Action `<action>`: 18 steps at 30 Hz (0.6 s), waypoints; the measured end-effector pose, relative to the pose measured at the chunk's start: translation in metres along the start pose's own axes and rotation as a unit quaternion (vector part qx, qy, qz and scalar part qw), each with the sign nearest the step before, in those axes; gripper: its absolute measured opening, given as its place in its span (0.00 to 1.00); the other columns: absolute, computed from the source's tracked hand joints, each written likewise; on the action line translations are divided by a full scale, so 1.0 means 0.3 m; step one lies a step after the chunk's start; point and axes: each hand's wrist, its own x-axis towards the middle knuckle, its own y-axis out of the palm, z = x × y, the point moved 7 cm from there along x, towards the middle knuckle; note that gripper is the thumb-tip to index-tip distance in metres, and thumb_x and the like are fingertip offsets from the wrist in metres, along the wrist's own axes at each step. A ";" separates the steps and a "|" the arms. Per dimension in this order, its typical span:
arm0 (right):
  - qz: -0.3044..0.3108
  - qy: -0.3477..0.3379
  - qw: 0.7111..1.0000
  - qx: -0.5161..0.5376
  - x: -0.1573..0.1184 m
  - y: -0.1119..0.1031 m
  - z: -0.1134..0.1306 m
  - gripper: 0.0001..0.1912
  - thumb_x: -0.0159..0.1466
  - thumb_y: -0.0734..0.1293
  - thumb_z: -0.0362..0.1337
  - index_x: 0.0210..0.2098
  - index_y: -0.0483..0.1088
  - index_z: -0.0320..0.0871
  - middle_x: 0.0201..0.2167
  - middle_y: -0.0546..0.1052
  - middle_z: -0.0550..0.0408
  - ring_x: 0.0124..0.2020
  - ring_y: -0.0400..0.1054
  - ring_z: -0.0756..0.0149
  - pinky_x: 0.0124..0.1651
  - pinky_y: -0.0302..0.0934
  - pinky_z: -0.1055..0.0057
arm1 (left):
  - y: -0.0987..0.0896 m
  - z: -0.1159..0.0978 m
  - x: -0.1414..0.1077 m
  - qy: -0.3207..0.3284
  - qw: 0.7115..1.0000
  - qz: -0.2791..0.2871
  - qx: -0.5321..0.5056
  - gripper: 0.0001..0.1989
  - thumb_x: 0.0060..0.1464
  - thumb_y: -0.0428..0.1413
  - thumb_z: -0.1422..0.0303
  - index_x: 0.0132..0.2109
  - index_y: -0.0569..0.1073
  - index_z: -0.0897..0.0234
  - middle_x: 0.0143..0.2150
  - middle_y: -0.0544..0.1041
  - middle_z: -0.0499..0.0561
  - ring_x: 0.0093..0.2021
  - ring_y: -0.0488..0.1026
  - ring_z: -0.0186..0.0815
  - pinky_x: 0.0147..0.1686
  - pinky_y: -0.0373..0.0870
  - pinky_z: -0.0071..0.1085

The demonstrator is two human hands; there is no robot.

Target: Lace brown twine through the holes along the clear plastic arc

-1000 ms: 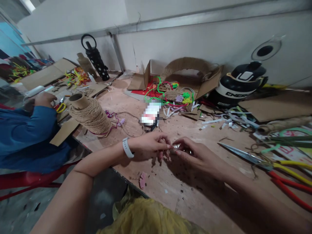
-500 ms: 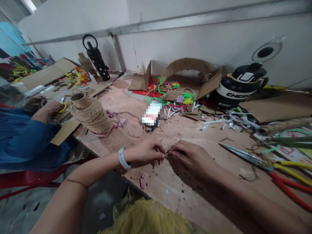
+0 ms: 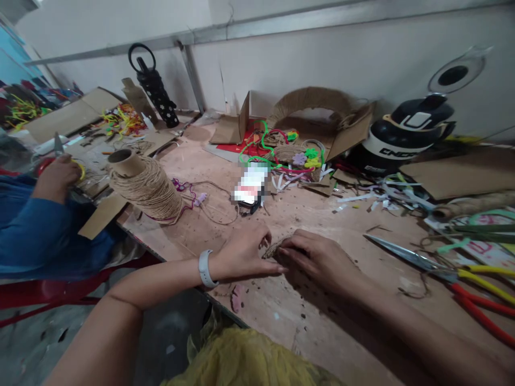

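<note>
A small brown piece of jute twine work [image 3: 274,247] shows between my hands, just above or on the wooden table. My right hand [image 3: 317,260] is closed, pinching this piece between thumb and fingers, which cover much of it. At its left end is my left hand [image 3: 245,252], thumb stretched out below and fingers curved above, apart, with nothing plainly gripped. A pale watch band circles my left wrist. Beyond my left hand lies a phone [image 3: 251,185]. A large spool of jute twine [image 3: 147,187] stands to the left.
Large scissors [image 3: 418,257] with red and yellow handles lie at the right. Behind are a cardboard box [image 3: 350,134], crocheted flowers [image 3: 308,158], a black-and-white jug [image 3: 402,136] and a black bottle [image 3: 156,94]. At the left, a co-worker's hand [image 3: 60,174] holds scissors. A pink scrap [image 3: 236,297] lies near the table edge.
My left hand's fingers have parted from their pinch at the twine piece, the thumb now stretched out. My right hand stays closed on it. The co-worker's scissors have been raised upright.
</note>
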 end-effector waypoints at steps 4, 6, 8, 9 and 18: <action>-0.015 0.010 1.000 0.022 0.003 0.001 -0.012 0.13 0.69 0.60 0.38 0.37 0.75 0.44 0.34 0.77 0.51 0.35 0.72 0.62 0.38 0.64 0.68 | 0.031 -0.018 0.004 0.008 0.998 -0.004 0.065 0.23 0.52 0.62 0.49 0.41 0.68 0.65 0.41 0.73 0.54 0.42 0.69 0.43 0.39 0.65 0.35; -0.028 0.016 0.999 0.033 0.002 -0.002 -0.019 0.12 0.69 0.60 0.38 0.37 0.75 0.44 0.34 0.77 0.50 0.36 0.72 0.62 0.38 0.64 0.68 | 0.045 -0.022 0.004 0.016 0.995 -0.002 0.100 0.19 0.55 0.60 0.53 0.42 0.68 0.65 0.42 0.72 0.55 0.43 0.69 0.43 0.40 0.65 0.36; -0.045 0.023 0.998 0.036 0.000 -0.007 -0.025 0.12 0.68 0.60 0.38 0.37 0.75 0.44 0.34 0.78 0.51 0.36 0.73 0.62 0.38 0.64 0.68 | 0.056 -0.025 0.002 0.026 0.992 0.000 0.121 0.16 0.58 0.57 0.56 0.42 0.68 0.65 0.42 0.72 0.56 0.43 0.69 0.44 0.40 0.65 0.37; -0.052 0.027 0.998 0.035 -0.001 -0.009 -0.028 0.12 0.68 0.60 0.38 0.37 0.75 0.44 0.34 0.78 0.51 0.35 0.73 0.62 0.38 0.64 0.67 | 0.059 -0.026 0.001 0.030 0.992 0.001 0.125 0.14 0.59 0.56 0.58 0.43 0.67 0.65 0.42 0.72 0.56 0.43 0.69 0.44 0.40 0.65 0.37; -0.067 0.048 0.996 0.014 -0.007 -0.012 -0.027 0.12 0.67 0.60 0.39 0.34 0.74 0.44 0.31 0.78 0.52 0.33 0.72 0.63 0.35 0.63 0.69 | 0.047 -0.043 -0.010 0.052 0.989 -0.007 0.139 0.13 0.58 0.52 0.60 0.42 0.68 0.66 0.40 0.72 0.57 0.42 0.69 0.44 0.40 0.66 0.37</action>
